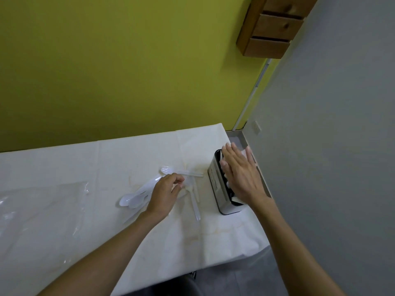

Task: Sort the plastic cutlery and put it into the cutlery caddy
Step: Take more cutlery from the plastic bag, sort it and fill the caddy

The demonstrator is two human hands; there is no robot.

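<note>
Evidently mid-sort, the left hand (165, 193) curls over loose cutlery (195, 208) (grip unclear), the right hand (241, 176) lies flat over the caddy (215, 184); next, lift one piece across.

A yellow-green wall (128, 60) meets a grey wall (342, 124); a wooden drawer unit (275, 26) hangs near the corner above a white-covered table (64, 167).
</note>
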